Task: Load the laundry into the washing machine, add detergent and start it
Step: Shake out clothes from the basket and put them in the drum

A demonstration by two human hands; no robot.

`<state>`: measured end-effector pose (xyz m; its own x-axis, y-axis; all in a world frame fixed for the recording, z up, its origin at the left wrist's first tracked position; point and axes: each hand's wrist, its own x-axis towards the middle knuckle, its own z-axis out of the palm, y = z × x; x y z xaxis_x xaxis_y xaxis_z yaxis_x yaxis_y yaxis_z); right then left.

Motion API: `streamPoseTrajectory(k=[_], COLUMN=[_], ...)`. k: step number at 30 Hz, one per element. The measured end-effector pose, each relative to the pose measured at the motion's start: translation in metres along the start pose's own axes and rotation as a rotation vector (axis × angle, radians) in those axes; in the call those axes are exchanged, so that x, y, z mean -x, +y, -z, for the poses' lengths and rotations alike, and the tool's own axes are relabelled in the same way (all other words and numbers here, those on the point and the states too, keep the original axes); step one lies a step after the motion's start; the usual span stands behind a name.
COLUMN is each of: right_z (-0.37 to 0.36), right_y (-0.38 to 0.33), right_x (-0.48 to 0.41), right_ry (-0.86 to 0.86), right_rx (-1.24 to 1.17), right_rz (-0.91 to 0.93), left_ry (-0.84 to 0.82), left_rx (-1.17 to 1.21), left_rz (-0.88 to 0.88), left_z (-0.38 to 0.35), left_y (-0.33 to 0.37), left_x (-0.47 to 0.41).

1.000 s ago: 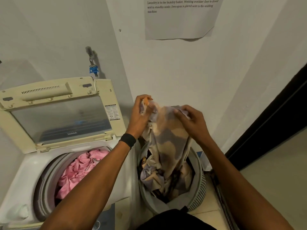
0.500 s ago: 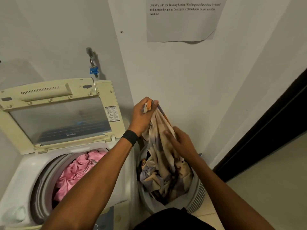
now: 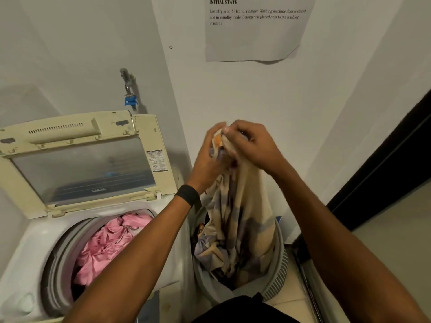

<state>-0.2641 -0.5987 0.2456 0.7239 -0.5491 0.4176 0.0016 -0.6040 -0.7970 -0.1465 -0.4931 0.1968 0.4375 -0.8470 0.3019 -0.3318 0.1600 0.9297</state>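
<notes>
A cream and lilac patterned cloth [image 3: 242, 206] hangs from both hands down into the grey laundry basket [image 3: 277, 273]. My left hand [image 3: 210, 157] grips its bunched top from the left. My right hand [image 3: 251, 143] grips the same bunch from the right, fingers curled over it. The two hands touch above the basket. To the left stands the top-loading washing machine [image 3: 30, 257] with its lid [image 3: 81, 159] raised. Pink laundry [image 3: 109, 243] lies in its drum. More dark and patterned clothes lie in the basket under the hanging cloth. No detergent is in view.
A wall tap with a blue fitting [image 3: 129, 94] sits above the machine. A paper notice [image 3: 254, 26] hangs on the white wall. A dark doorway [image 3: 384, 164] opens at the right, with tiled floor [image 3: 396, 241] beside the basket.
My right hand has risen from the middle of the cloth to its top and now grips beside my left hand. The cloth is gathered and lifted a little higher.
</notes>
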Motion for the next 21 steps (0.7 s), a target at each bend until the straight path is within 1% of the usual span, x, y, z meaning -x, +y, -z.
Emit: streamPoseTrajectory(k=[1, 2, 4, 5, 7, 9, 10, 12, 14, 16, 17, 18, 19, 21], right_z=[-0.007, -0.012, -0.015, -0.018, -0.031, -0.046, -0.049, -0.042, -0.024, 0.001, 0.014, 0.027, 0.037, 0.042], right_y=[0.002, 0.006, 0.023, 0.034, 0.054, 0.074, 0.083, 0.095, 0.094, 0.074, 0.057, 0.041, 0.023, -0.007], right_x=[0.004, 0.01, 0.025, 0.037, 0.068, 0.101, 0.113, 0.122, 0.113, 0.089, 0.073, 0.055, 0.037, 0.009], right_ry=[-0.013, 0.008, 0.079, 0.075, -0.028, -0.141, -0.158, -0.111, -0.011, 0.153, 0.242, 0.298, 0.306, 0.214], right_rx=[-0.052, -0.116, -0.198, -0.203, -0.157, -0.118, -0.122, -0.092, -0.067, -0.17, -0.213, -0.243, -0.249, -0.234], right_rz=[-0.014, -0.044, -0.139, -0.185, -0.245, -0.29, -0.311, -0.383, -0.435, -0.498, -0.492, -0.445, -0.366, -0.177], left_ry=[-0.043, -0.029, 0.061, 0.106, 0.175, 0.215, 0.221, 0.237, 0.282, 0.353, 0.365, 0.352, 0.308, 0.161], left_rx=[-0.049, -0.1, -0.082, -0.034, 0.049, 0.064, 0.065, 0.077, 0.107, 0.107, 0.085, 0.057, 0.03, 0.024], left_rz=[0.014, 0.041, 0.085, 0.1, 0.112, 0.102, 0.102, 0.12, 0.155, 0.151, 0.127, 0.099, 0.066, 0.007], left_z=[-0.002, -0.002, 0.004, 0.008, 0.012, 0.014, 0.014, 0.014, 0.015, 0.018, 0.02, 0.021, 0.019, 0.011], left_y=[-0.001, -0.003, -0.004, -0.005, -0.001, 0.004, 0.006, 0.007, 0.003, 0.003, 0.003, 0.003, 0.005, 0.012], left_x=[0.001, 0.002, 0.003, 0.003, 0.0, -0.003, -0.003, -0.001, 0.001, 0.001, 0.001, 0.001, 0.0, 0.001])
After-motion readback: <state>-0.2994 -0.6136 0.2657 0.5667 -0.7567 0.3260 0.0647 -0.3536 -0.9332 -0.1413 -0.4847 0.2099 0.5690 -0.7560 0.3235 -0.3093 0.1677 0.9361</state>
